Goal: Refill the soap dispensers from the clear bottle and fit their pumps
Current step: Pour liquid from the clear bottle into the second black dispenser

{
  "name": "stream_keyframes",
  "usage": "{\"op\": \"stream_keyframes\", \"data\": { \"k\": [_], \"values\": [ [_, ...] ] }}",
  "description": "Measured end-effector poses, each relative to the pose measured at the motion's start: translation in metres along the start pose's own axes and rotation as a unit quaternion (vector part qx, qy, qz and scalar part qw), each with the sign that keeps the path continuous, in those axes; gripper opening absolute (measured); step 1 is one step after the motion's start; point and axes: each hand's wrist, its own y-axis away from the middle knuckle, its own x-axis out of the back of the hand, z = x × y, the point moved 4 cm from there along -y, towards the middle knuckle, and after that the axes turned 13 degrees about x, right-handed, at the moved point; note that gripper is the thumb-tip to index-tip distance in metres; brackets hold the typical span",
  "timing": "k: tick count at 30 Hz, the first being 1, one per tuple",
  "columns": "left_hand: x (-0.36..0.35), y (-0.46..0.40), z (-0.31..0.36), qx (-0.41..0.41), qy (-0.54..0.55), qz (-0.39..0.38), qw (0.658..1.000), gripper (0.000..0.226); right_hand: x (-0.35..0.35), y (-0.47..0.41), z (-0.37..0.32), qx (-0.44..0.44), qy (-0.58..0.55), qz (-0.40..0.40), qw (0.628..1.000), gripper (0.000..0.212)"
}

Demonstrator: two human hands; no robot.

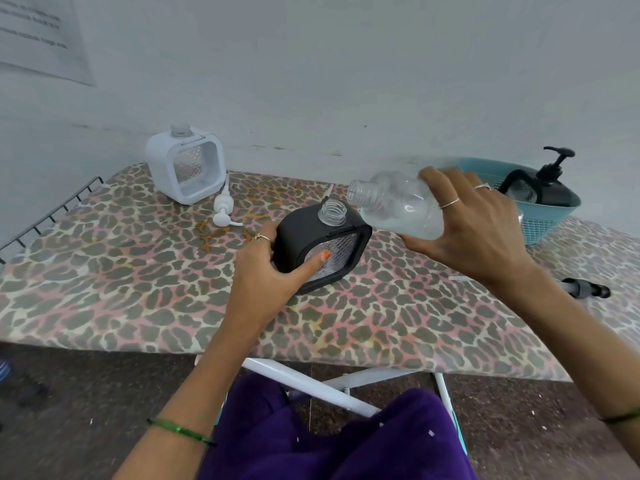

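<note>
Near the surface's [138,299] middle, the left hand [266,271] is clasping the black dispenser [320,249] to steady it, while the right hand [474,220] is grasping the tilted clear bottle [398,206], mouth just beside the open neck, for pouring.

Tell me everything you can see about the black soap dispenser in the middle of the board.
The black soap dispenser is a squarish, rounded black frame, plastic by its look, around a clear diamond-textured window. Its clear threaded neck is open, with no pump fitted. It stands slightly tilted on the leopard-print board. The left hand grips its left side, thumb lying across the window. The clear bottle, held tipped by the right hand, has its mouth just above and right of the neck; nothing is visibly pouring.
</note>
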Motion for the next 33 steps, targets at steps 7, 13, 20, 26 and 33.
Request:
{"op": "stream_keyframes", "data": {
  "k": [7,13,20,26,33],
  "values": [
    [0.000,0.001,0.001,-0.008,0.000,-0.001,1.000,0.048,0.002,-0.002,0.000,0.012,0.006,-0.005,1.000,0.079],
    [-0.001,0.002,0.001,-0.006,0.002,-0.004,1.000,0.047,0.004,-0.005,0.001,0.023,0.012,-0.015,1.000,0.077],
    [0.000,0.002,0.002,-0.005,0.006,-0.009,1.000,0.047,0.004,-0.007,0.004,0.039,0.018,-0.025,0.999,0.074],
    [0.000,0.003,0.005,-0.004,0.014,-0.012,1.000,0.042,0.004,-0.010,0.005,0.045,0.024,-0.041,0.998,0.082],
    [0.000,0.003,0.005,-0.006,0.010,-0.010,1.000,0.043,0.006,-0.013,0.004,0.062,0.032,-0.033,0.997,0.082]
  ]
}}
